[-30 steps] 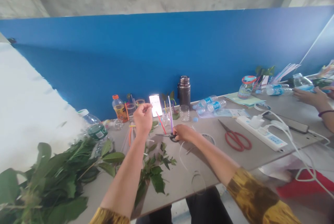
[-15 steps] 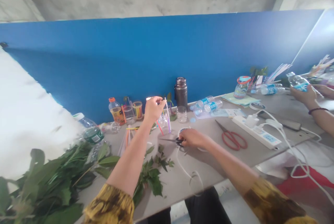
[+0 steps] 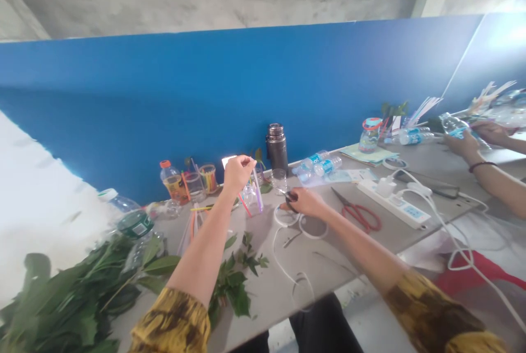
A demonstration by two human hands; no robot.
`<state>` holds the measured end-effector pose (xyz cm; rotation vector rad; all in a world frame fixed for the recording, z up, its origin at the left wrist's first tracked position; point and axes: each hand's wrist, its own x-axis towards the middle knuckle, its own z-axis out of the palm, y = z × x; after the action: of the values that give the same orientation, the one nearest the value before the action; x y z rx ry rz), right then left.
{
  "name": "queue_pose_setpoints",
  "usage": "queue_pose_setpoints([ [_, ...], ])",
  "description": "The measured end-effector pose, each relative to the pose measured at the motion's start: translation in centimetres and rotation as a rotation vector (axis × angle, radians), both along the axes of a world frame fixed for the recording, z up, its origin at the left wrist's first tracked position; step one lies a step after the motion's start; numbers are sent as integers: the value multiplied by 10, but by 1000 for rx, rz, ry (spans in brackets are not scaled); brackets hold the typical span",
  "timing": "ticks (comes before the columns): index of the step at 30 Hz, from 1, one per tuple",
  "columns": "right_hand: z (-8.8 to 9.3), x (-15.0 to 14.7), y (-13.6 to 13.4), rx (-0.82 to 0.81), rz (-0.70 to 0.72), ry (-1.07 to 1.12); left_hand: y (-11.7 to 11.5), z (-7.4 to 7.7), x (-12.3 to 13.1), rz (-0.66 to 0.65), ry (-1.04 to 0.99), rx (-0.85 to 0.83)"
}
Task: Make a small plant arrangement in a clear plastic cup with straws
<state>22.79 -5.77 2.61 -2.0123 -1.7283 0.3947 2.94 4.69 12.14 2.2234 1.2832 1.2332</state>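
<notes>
My left hand [image 3: 237, 174] is raised above the table with its fingers pinched together, and whatever they pinch is too thin to make out. Just below it stands a small clear plastic bottle [image 3: 251, 198] holding pink and purple straws. My right hand [image 3: 303, 203] is shut on black-handled scissors [image 3: 290, 197], whose blades point left. Under that hand lie white plastic rings [image 3: 286, 216] with a long, thin white strip [image 3: 283, 268] trailing toward the table's front edge. A leafy green sprig [image 3: 234, 287] lies between my forearms.
A large pile of leafy branches [image 3: 69, 298] sits at the lower left. Cups of straws [image 3: 207, 177], a steel flask [image 3: 276, 147] and water bottles [image 3: 316, 164] line the blue wall. Red-handled scissors [image 3: 357, 216] and a power strip [image 3: 390, 205] lie right. Another person's hands [image 3: 462, 144] hold a plastic bottle [image 3: 454, 125].
My right hand has carried the scissors rightward and up the table, over the white rings. My left hand has stayed raised. The whole scene has shifted left in view.
</notes>
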Motion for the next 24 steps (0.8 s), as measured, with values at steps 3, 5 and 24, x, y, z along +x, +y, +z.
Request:
queue_pose_setpoints([
  [3,-3,-15,16,-11,-48,-85,1,-1,0,-8,-11,7],
  [5,-7,-22,24,19,-60,-134,1,-3,0,-25,-16,17],
  [24,-32,-48,50,146,-61,-179,-4,-5,-2,-47,-35,-1],
])
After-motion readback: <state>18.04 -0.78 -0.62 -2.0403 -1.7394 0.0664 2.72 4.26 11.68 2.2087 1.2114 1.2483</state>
